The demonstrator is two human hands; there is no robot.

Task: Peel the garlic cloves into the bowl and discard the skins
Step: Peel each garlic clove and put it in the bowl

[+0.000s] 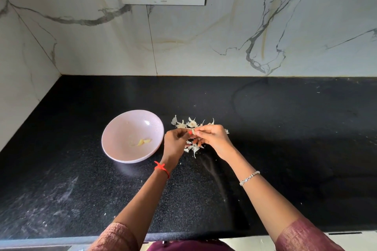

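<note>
Left hand (176, 140), right hand (212, 138), fingertips tight on one small pale garlic clove (192, 132), right of round pink bowl (126, 128).

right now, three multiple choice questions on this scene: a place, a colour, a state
1. The papery white garlic skins lie: A on the black speckled counter, right of the pale pink round bowl; B inside that bowl; C on the floor.
2. The thread band on the left wrist is: A blue; B red; C green.
3. The left hand and right hand: A lie flat on the counter; B lift the bowl; C pinch one small garlic clove between them.
Answers: A, skins heap on the counter beside the bowl; B, the knotted thread is red; C, both hands' fingertips meet on the clove.
</note>
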